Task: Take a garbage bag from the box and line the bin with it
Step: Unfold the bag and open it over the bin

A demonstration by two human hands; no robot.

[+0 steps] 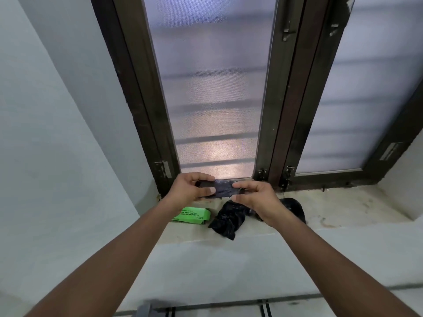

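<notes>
A folded black garbage bag (223, 189) is held in the air above the window sill, just in front of the window frame. My left hand (190, 187) pinches its left end and my right hand (256, 199) pinches its right end. Below my hands, a green box (194, 216) lies flat on the sill. The bin cannot be made out for certain.
Loose crumpled black bags (227, 221) lie on the stone sill (343, 209) right of the box, partly hidden by my right wrist. A frosted window (212, 88) in a dark frame rises behind. A grey object (146, 308) shows at the bottom edge on the tiled floor.
</notes>
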